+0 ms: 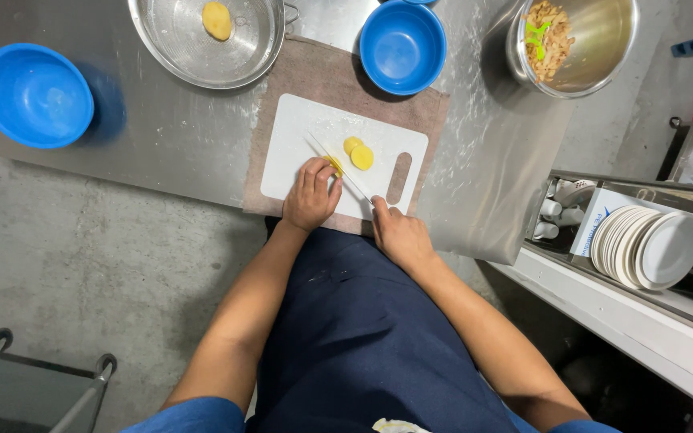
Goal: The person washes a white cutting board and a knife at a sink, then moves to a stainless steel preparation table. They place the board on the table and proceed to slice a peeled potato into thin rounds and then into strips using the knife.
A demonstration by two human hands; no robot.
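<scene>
White board (298,136), yellow potato (335,165) half-sliced, rounds (358,152) beside.

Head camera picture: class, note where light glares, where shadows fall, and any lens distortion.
Head view: glare streaks the steel counter and the steel bowl; the left blue bowl casts a shadow to its right; wide-angle bending curves the counter edges; the white cutting board is evenly lit and sharp.
</scene>
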